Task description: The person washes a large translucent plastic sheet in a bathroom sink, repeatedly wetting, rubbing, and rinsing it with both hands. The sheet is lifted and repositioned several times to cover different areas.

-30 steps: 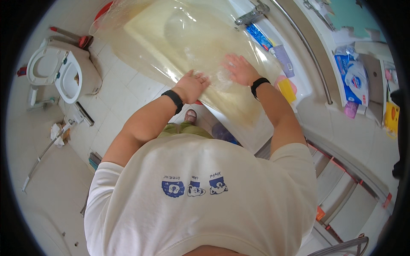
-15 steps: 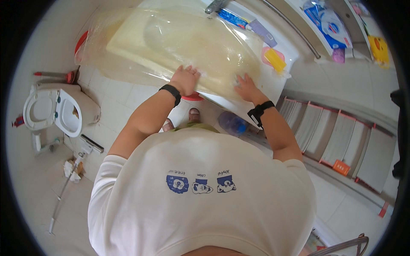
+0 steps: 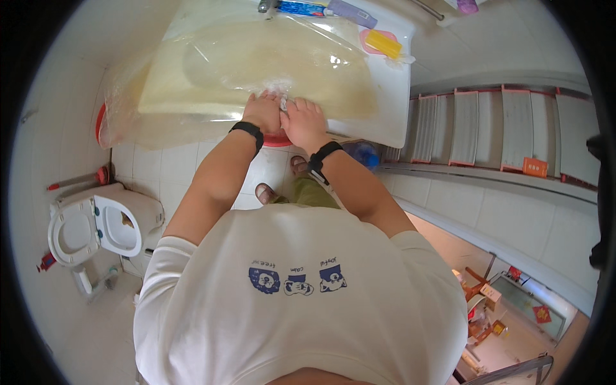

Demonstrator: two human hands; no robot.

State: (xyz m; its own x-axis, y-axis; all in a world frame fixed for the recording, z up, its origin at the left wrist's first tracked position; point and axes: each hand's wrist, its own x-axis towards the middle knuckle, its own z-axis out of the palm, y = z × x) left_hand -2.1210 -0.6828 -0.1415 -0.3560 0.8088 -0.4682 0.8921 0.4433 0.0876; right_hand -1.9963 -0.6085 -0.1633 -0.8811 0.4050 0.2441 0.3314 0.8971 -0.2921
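A large, clear yellowish plastic sheet drapes over a white washbasin counter and hangs past its left end. At the sheet's near edge, my left hand lies with its fingers stretched forward on the plastic. Close beside it, my right hand also rests on the sheet, fingers extended and thumb toward the left hand. A small whitish crumpled patch shows between the fingertips; whether it is foam or bunched plastic I cannot tell. A black band circles each wrist.
A yellow block on a pink dish, a purple tube and a blue box stand on the counter by the faucet. Below is a red basin. A folded ladder leans at right; a toilet is at left.
My right hand has moved left along the sheet's near edge to sit beside my left hand. The sheet's right edge has shifted left, baring more counter. The whole view has turned.
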